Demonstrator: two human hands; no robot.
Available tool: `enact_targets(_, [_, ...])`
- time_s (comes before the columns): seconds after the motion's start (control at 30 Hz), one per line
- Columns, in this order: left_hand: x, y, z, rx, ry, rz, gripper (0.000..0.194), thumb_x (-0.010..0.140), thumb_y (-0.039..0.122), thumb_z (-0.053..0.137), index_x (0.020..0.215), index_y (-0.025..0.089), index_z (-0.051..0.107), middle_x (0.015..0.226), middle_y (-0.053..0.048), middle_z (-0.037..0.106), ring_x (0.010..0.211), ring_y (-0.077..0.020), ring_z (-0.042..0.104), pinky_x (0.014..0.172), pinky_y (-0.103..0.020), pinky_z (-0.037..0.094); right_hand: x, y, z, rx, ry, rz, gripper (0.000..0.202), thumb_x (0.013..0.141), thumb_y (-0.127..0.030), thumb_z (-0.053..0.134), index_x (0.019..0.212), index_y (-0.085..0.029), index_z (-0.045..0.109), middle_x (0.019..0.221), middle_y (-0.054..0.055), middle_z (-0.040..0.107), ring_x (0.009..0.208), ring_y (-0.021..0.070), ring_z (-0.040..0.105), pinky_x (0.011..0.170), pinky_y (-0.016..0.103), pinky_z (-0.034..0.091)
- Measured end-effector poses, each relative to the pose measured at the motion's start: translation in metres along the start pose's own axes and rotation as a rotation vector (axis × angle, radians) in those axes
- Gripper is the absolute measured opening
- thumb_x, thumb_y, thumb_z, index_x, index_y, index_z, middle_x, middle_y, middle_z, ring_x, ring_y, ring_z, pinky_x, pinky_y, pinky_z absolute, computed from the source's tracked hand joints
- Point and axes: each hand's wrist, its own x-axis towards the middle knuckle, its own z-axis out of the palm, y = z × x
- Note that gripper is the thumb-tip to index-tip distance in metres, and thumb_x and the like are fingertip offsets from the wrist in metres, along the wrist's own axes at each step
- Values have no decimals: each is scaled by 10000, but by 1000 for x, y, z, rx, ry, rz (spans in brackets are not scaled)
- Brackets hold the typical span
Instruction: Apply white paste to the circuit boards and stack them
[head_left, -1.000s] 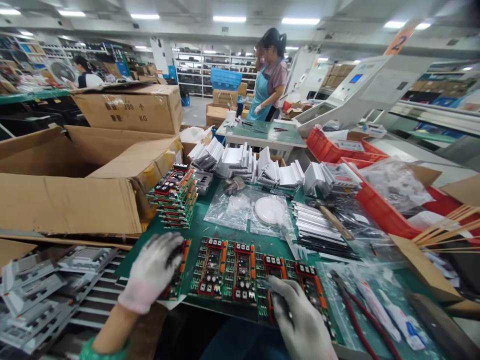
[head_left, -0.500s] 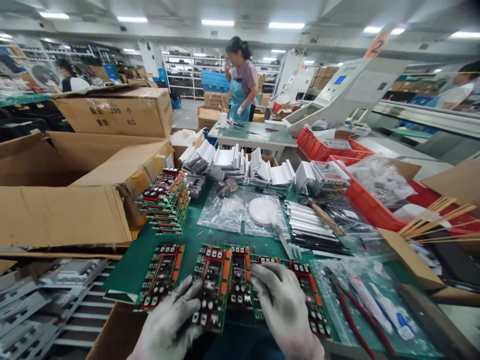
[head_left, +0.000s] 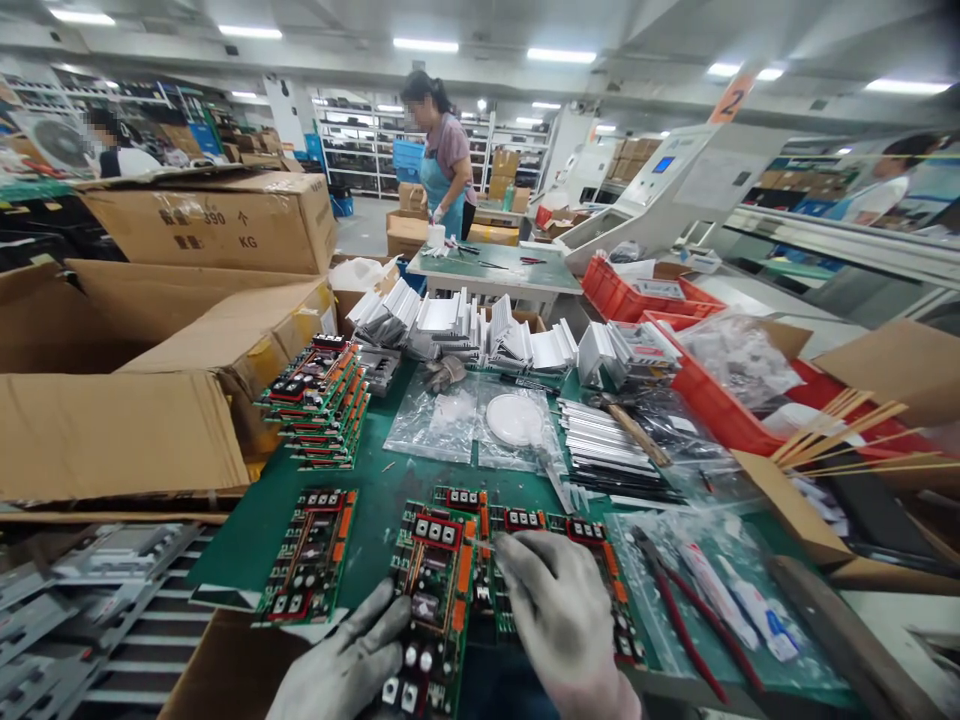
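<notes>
My gloved left hand [head_left: 341, 655] grips the left edge of a green circuit board [head_left: 426, 606], its fingers along that side. The board is raised toward me and overlaps another circuit board [head_left: 461, 497] behind it. Beside its upper right edge, my gloved right hand [head_left: 559, 610] is closed in a pinch. A thin pale tip shows at those fingers, too small to name. More boards lie partly under and beyond the right hand, among them a right-hand board [head_left: 587, 528]. At the left, a separate board [head_left: 309, 555] rests flat on the green table [head_left: 375, 500].
A tall stack of circuit boards [head_left: 319, 400] stands near an open carton [head_left: 112, 430]. Aluminium heat sinks [head_left: 450, 320] line the back. Red-handled pliers [head_left: 679, 610] and tubes [head_left: 720, 595] lie right, near a red crate [head_left: 712, 400]. A co-worker [head_left: 442, 160] stands at the far table.
The held board has come nearer to me, with my left hand lower. My view has shifted slightly. The co-worker has lowered a raised hand toward the far table.
</notes>
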Motion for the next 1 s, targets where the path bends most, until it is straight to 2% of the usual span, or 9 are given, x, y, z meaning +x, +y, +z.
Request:
enact_targets(0.13, [4, -1, 3, 81, 79, 95, 274, 958, 341, 453, 1174, 231, 581, 1215, -89, 674, 1274, -234, 510, 987, -282, 526, -1, -2, 0, -50, 9, -5, 249, 960, -134, 431, 1008, -250, 647, 818, 34, 691, 728, 173, 637, 693, 323, 446])
enact_targets(0.3, [6, 2, -1, 14, -27, 76, 346, 931, 250, 499, 1272, 201, 518, 1248, -105, 650, 1288, -247, 487, 1027, -316, 499, -4, -4, 2, -24, 8, 7, 237, 937, -109, 457, 999, -238, 645, 800, 27, 677, 708, 171, 622, 682, 314, 428])
enact_targets(0.4, [5, 2, 1, -30, -31, 96, 357, 937, 207, 487, 1293, 184, 489, 1247, -140, 644, 1272, -242, 506, 1034, -320, 492, -7, -3, 6, 40, 36, 24, 208, 938, -113, 479, 984, -227, 647, 805, 23, 676, 722, 166, 621, 691, 304, 444])
enact_targets(0.5, [6, 2, 4, -63, -7, 103, 335, 967, 234, 450, 1297, 180, 463, 1230, -166, 649, 1265, -236, 520, 1025, -330, 505, -10, -2, 9, 93, 41, 68, 196, 955, -160, 486, 973, -235, 665, 810, 25, 677, 725, 164, 626, 677, 295, 468])
enact_targets(0.6, [9, 2, 3, -33, 24, 56, 318, 963, 294, 479, 1265, 192, 488, 1219, -141, 663, 1254, -231, 541, 1043, -343, 495, -13, 2, 9, 96, 23, 104, 201, 966, -212, 493, 997, -250, 687, 842, 37, 690, 734, 174, 645, 658, 303, 487])
enact_targets(0.73, [15, -4, -2, 180, 43, -16, 159, 898, 270, 580, 1055, 258, 600, 1145, -20, 713, 1126, -205, 648, 1161, -384, 350, -23, 15, 2, 103, 4, 174, 207, 979, -311, 502, 1009, -260, 700, 878, 43, 702, 766, 186, 665, 663, 304, 521])
enact_targets(0.8, [15, -13, -3, 262, 52, -144, 121, 885, 259, 576, 995, 280, 621, 1139, -2, 716, 1036, -208, 686, 1143, -410, 358, -32, 24, -2, 101, -27, 217, 216, 975, -351, 509, 1012, -273, 707, 893, 44, 706, 774, 190, 672, 664, 303, 532])
enact_targets(0.9, [10, -34, 0, 312, 31, -327, 124, 884, 348, 583, 982, 294, 636, 1157, -9, 708, 968, -227, 696, 1082, -456, 388, -44, 34, -6, 85, -49, 296, 254, 979, -394, 491, 997, -272, 713, 902, 50, 705, 791, 199, 672, 684, 316, 538])
enact_targets(1.0, [6, -53, 4, 319, -45, -373, 160, 873, 373, 595, 1010, 299, 633, 1169, 1, 703, 1009, -242, 684, 1156, -521, 229, -51, 38, -8, 80, -61, 356, 294, 995, -405, 449, 991, -263, 707, 905, 51, 701, 801, 201, 666, 692, 323, 537])
